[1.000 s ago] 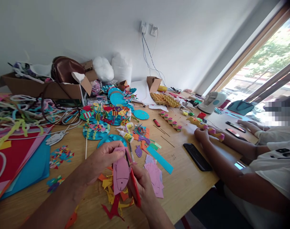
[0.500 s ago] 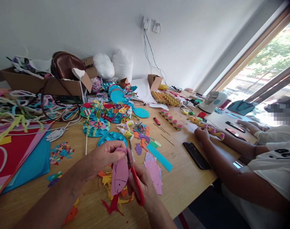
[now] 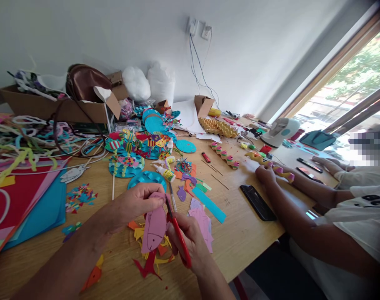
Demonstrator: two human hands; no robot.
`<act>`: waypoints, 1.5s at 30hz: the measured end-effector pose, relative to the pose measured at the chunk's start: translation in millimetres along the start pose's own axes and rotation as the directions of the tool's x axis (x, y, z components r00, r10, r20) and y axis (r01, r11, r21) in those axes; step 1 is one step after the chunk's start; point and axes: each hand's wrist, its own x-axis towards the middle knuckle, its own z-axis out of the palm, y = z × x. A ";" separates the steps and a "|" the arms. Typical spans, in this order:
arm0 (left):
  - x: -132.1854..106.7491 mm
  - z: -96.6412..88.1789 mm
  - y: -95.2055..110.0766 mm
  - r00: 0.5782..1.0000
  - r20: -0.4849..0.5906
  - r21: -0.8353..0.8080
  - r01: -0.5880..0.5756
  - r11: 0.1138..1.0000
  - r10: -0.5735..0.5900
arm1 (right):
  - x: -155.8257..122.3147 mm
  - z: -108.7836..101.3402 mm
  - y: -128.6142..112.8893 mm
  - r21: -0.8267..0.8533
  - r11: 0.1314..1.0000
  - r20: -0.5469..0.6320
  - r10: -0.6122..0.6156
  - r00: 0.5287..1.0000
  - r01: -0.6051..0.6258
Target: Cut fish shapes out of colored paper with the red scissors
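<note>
My left hand pinches the top end of a pink paper fish, which hangs head down with drawn gill, eye and mouth lines. Red-handled scissors are gripped in my right hand, their blades at the fish's upper right edge beside my left fingertips. Below the fish lie yellow and orange paper scraps and a red scrap. Pink paper pieces rest right of my right hand. A small purple paper fish and a blue paper strip lie farther back.
A co-worker's hands hold a painted egg-carton strip at the right, near a black phone. Behind my hands are glue bottles and blue discs. Coloured sheets lie left; a cardboard box stands at the back.
The pink fish has tilted, its head end swinging slightly left and up. My right hand and the scissors have shifted a little right.
</note>
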 end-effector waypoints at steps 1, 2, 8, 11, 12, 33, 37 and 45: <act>-0.2 -0.2 0.2 1.000 0.004 0.003 -0.004 1.000 0.003 | -0.1 -0.4 -0.4 -0.013 1.000 -0.002 0.006 1.000 -0.006; -0.5 -0.3 0.3 1.000 0.009 0.007 -0.006 1.000 0.006 | -0.2 -0.8 -0.9 -0.026 1.000 -0.002 0.009 1.000 -0.009; -3.4 -0.6 1.7 1.000 0.022 0.020 0.009 1.000 -0.010 | -1.0 -2.9 -2.9 -0.065 0.998 0.018 -0.007 1.000 0.008; -4.0 -0.4 4.2 1.000 0.020 0.038 -0.003 0.999 0.002 | -2.0 -5.5 -1.5 -0.097 0.995 0.025 -0.003 1.000 0.005; -4.0 -0.5 5.1 1.000 0.019 0.044 -0.009 0.999 0.008 | -2.4 -6.8 -0.8 -0.106 0.994 0.036 -0.002 0.999 0.006; -4.5 2.2 7.7 0.999 -0.031 0.040 0.023 0.999 -0.022 | -1.5 -10.2 -2.2 -0.090 0.995 0.088 -0.022 0.996 0.030; -5.2 2.2 6.3 0.999 -0.037 0.030 0.016 0.999 -0.015 | -0.9 -8.4 -3.6 -0.096 0.995 0.080 -0.025 0.996 0.032; -3.7 2.3 6.7 0.999 -0.031 0.019 0.025 1.000 -0.024 | -1.3 -8.5 -2.9 -0.099 0.995 0.076 -0.007 0.997 0.015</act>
